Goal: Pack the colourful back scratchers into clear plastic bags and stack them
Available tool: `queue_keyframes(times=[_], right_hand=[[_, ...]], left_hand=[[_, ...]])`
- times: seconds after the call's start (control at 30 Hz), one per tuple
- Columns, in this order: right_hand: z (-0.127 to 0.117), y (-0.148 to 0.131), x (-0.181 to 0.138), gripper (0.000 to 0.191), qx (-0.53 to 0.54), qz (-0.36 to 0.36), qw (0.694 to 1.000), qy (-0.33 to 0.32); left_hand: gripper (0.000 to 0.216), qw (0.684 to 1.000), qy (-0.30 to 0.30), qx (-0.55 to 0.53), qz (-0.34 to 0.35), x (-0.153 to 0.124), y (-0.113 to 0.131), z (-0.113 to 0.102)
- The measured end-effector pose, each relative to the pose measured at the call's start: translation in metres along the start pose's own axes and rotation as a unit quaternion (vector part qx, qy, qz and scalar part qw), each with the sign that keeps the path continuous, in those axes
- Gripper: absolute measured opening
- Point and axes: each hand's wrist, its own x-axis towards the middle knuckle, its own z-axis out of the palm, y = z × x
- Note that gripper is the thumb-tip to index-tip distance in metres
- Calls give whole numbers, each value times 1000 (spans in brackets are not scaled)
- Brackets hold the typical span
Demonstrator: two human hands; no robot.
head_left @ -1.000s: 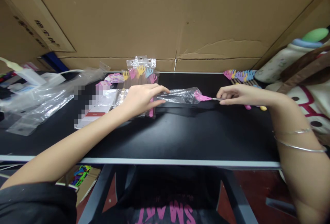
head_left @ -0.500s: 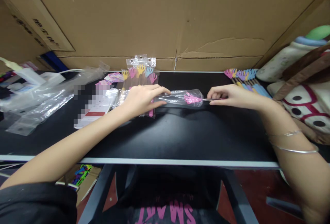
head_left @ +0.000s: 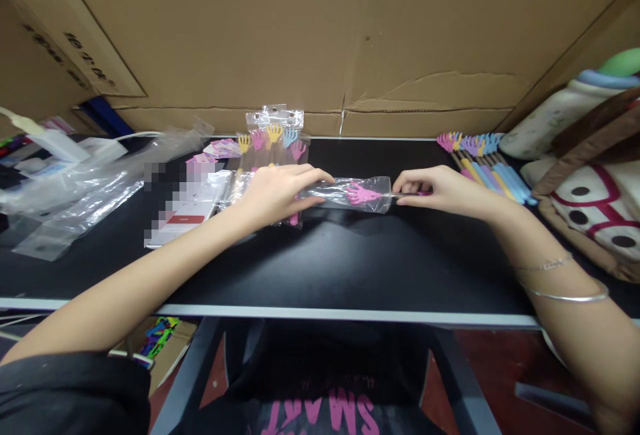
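My left hand lies around a clear plastic bag stretched sideways above the black table, its fingers and thumb on the bag. The pink claw head of a back scratcher is inside the bag's right end. From that end the thin metal shaft sticks out, and my right hand pinches it, with a bit of pink handle showing by the fingers. Behind my left hand stand out several bagged back scratchers with yellow, pink and blue claws. Several loose back scratchers lie beyond my right hand.
Loose clear bags spread over the left of the black table. A phone and pink cards lie near my left arm. Cardboard walls the back. A plush bag and a pale bottle stand at right.
My right hand has moved slightly left, pushing the pink claw deeper into the bag. My left hand stays nearly in place on the bag.
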Motion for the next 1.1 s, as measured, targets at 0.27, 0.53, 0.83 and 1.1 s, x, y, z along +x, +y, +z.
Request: queue_keyframes(times=[0.27, 0.53, 0.83, 1.1], right_hand=[[-2, 1, 0, 51, -2, -6, 1000, -13], [-3, 0, 0, 49, -17, -12, 1000, -2], [5, -3, 2, 48, 5, -16, 1000, 24], [14, -8, 6, 36, -17, -40, 998, 51]], left_hand=[[28, 1000, 4, -5, 3, 0, 0, 1], [30, 1000, -1, 2, 17, 0, -1, 0], [30, 1000, 6, 8, 23, 0, -1, 0], [31, 999, 17, -3, 39, -1, -3, 3]])
